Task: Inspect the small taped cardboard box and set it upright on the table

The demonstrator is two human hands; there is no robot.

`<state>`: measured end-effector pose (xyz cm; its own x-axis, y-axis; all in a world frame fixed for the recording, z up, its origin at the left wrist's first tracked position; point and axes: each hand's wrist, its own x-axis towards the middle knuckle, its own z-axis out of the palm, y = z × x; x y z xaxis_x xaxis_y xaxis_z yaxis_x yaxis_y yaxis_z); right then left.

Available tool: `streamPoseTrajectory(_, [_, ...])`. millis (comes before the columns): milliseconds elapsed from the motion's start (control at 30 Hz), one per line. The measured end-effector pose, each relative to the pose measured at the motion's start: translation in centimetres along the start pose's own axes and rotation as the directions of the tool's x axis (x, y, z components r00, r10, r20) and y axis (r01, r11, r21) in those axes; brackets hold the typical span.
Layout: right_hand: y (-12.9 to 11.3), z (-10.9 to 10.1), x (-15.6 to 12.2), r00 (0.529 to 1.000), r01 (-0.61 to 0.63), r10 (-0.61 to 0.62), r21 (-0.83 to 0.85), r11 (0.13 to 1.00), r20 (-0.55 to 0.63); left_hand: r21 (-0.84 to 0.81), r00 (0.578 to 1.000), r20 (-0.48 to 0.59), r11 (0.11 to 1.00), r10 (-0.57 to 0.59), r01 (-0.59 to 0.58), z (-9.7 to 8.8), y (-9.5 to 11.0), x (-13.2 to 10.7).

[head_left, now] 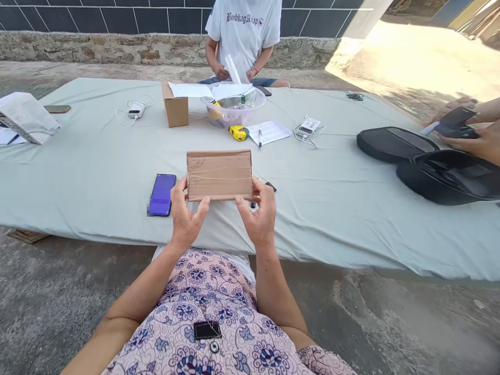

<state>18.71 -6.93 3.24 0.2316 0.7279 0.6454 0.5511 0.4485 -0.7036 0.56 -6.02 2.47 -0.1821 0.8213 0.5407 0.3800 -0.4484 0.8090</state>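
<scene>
**Both hands on a flat cardboard box, just over the sheet**

Wearer's got a flat brown cardboard box held up w/ both hands, just above the pale green sheet and near its front edge. Left hand is closed on the box's lower left corner. Right hand grips the lower right corner the same way. The box's broad face is toward the camera, w/ thin scratchy lines across it.

Everything else relative to that box:
- Purple phone lies flat on the sheet just left of it.
- Small black item peeks out at its lower right corner, by the right hand. Can't tell what it is.
- Behind it and a bit right sits a yellow tape measure, then a printed paper w/ a pen on it.
- Further back there's a clear plastic bowl and a smaller brown carton beside it.
- Far right are two black cases, plus another person's hands on a dark object.
- Straight behind it, across the sheet, sits a person in a white T-shirt.
</scene>
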Motion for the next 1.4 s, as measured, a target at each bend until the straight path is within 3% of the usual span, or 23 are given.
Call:
streamPoseTrajectory(267, [-0.8,1.6,-1.3,0.999,-0.023,0.019,-0.087,0.996,-0.044,0.073,0.998,-0.047,0.996,-0.041,0.045,0.4,-0.1,-0.2])
streamPoseTrajectory(633, [1.4,-0.2,-0.8,0.973,-0.215,0.227,0.211,0.953,-0.032,0.048,1.0,0.006,0.999,-0.006,0.005,0.8,-0.7,-1.2])
streamPoseTrajectory(833, [1.7,-0.5,-0.8,0.971,-0.224,0.232,0.134,0.965,-0.05,0.044,0.997,0.053,0.998,-0.053,0.051,1.3,-1.1,-1.7])
streamPoseTrajectory(1100, [1.0,-0.3,-0.9,0.968,-0.252,0.252,0.008,0.968,-0.007,-0.158,0.972,0.152,0.966,-0.181,0.205,1.5,-2.7,-2.0])
streamPoseTrajectory(1267, [0.9,-0.1,-0.8,0.985,-0.161,0.165,-0.084,0.983,0.051,-0.225,0.966,0.194,0.951,-0.171,0.214,1.0,-3.7,-1.5])
streamPoseTrajectory(1400, [0.2,-0.1,-0.6,0.984,-0.121,0.131,-0.085,0.989,0.122,-0.169,0.967,0.198,0.967,-0.157,0.191,0.3,-4.3,-1.1])
